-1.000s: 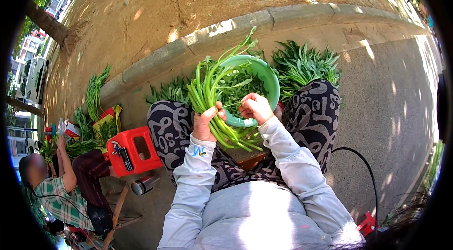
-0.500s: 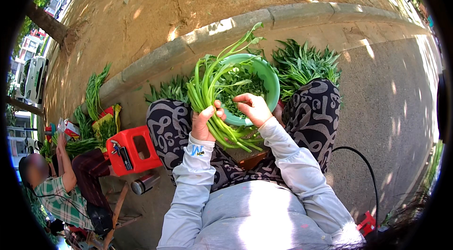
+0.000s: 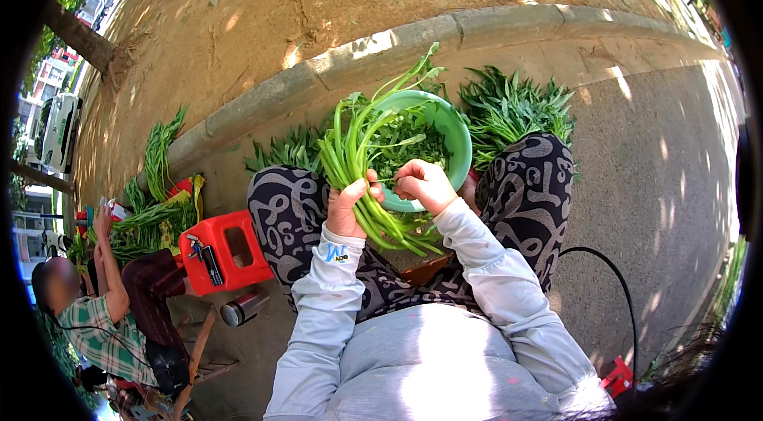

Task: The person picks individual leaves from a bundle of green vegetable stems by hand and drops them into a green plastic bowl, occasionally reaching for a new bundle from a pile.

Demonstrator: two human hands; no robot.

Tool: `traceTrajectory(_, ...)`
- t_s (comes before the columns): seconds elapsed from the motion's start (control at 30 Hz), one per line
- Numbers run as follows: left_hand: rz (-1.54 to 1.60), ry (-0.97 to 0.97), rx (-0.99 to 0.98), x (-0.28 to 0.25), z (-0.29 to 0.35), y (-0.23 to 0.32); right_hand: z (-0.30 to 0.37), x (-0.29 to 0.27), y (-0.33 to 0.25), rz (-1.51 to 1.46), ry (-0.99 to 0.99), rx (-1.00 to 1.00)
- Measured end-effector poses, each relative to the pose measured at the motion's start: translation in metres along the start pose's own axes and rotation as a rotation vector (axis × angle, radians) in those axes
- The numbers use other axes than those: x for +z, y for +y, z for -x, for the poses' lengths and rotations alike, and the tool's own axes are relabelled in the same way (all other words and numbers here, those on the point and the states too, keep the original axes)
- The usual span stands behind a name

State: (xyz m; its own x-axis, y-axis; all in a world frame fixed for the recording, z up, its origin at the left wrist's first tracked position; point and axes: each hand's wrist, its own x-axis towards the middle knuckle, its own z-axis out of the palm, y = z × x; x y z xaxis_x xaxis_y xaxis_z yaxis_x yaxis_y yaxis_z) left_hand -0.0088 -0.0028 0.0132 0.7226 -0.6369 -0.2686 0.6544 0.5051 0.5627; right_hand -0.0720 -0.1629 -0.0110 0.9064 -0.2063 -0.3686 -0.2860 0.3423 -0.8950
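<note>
My left hand [image 3: 348, 210] is closed round a bunch of water spinach [image 3: 343, 147], whose long bare stems arch up and hang down past my wrist. Close beside its fingertips, my right hand [image 3: 427, 187] has its fingers curled in a pinch against the stems' right side; what lies between them is too small to make out. Behind both hands, between my knees, stands a light green plastic basin [image 3: 457, 139] holding loose picked leaves [image 3: 409, 143]. The bunch overlaps its left rim.
Leafy greens are heaped right [image 3: 517, 107] and left [image 3: 290, 149] of the basin. To the left stand a red plastic stool [image 3: 208, 282] with small items and a dark flask [image 3: 242, 307]. Another person [image 3: 111, 318] sits at far left, handling greens. A kerb [image 3: 286, 95] runs behind; a black cable [image 3: 620, 286] curves at right.
My right hand has drawn its fingers in from above the basin to a pinch beside the bunch. The bunch has shifted slightly right. At far left, the other person's greens have moved.
</note>
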Motion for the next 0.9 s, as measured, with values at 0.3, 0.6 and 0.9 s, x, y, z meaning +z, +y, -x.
traceTrajectory(0.3, -0.092, -0.017, -0.036, -0.012, -0.003, -0.012, -0.003, -0.005, 0.004, -0.255, 0.102, 0.208)
traceTrajectory(0.6, -0.057, -0.044, -0.068, -0.02, -0.003, -0.012, -0.008, -0.016, 0.011, -0.406, 0.276, 0.207)
traceTrajectory(0.9, -0.072, -0.042, -0.027, -0.011, -0.002, -0.007, -0.001, -0.004, 0.002, 0.11, 0.095, -0.104)
